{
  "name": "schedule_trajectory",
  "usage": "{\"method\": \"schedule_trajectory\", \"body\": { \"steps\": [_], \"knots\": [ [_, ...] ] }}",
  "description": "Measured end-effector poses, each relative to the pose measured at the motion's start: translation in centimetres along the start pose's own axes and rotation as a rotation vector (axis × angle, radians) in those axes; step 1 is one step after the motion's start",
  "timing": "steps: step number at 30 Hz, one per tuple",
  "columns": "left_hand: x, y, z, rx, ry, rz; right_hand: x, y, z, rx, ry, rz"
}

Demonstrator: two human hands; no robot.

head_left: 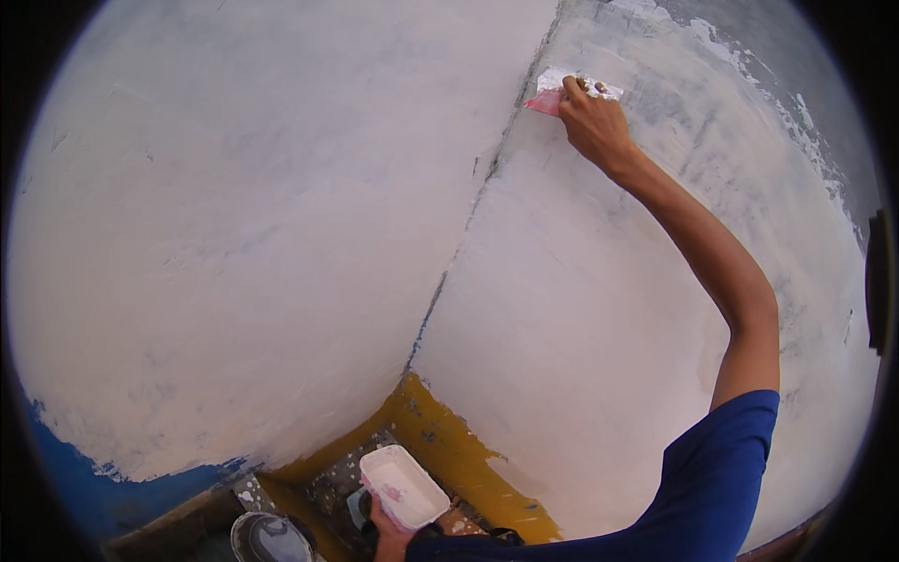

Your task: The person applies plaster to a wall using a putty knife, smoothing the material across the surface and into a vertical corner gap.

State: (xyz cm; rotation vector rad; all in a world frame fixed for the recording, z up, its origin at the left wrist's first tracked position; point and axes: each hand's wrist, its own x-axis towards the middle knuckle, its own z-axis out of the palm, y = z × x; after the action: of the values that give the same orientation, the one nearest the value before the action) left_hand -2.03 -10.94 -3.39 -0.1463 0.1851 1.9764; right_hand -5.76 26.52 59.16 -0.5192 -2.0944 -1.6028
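High on the right-hand wall (599, 309), close to the corner, my right hand (596, 126) grips a wide putty knife (551, 100). Its blade looks silvery with a pink patch and lies at the wall surface beside the corner line. Low in front of me, my left hand (388, 536) holds a white rectangular tray (428, 476) by its near side. Whitish filler with pinkish smears lies inside the tray. Part of the left hand's fingers is hidden beneath it.
The left wall (253, 215) is coated whitish, with blue paint (103, 492) below it. A mustard-yellow band (435, 433) runs around the corner's base. A bucket (242, 529) with grey-white contents stands at lower left. A dark object (878, 281) juts in at the right edge.
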Motion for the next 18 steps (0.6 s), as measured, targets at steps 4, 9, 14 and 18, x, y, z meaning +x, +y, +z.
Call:
{"method": "schedule_trajectory", "body": {
  "steps": [4, 9, 14, 18],
  "knots": [
    [0.2, 0.3, 0.7, 0.043, 0.051, -0.027, -5.0, -4.9, 0.2, 0.089, 0.025, -0.202],
    [0.3, 1.3, 1.4, 0.095, 0.044, -0.02, 0.0, 1.1, -5.9, 0.177, 0.099, 0.168],
    [0.6, 1.1, 1.0, 0.093, 0.008, -0.067, 1.5, 11.1, -6.1, -0.128, 0.217, 0.36],
    [0.3, 1.8, 1.5, 0.098, 0.038, -0.056, -1.9, 5.0, -2.7, -0.047, 0.189, 0.119]
  ]
}}
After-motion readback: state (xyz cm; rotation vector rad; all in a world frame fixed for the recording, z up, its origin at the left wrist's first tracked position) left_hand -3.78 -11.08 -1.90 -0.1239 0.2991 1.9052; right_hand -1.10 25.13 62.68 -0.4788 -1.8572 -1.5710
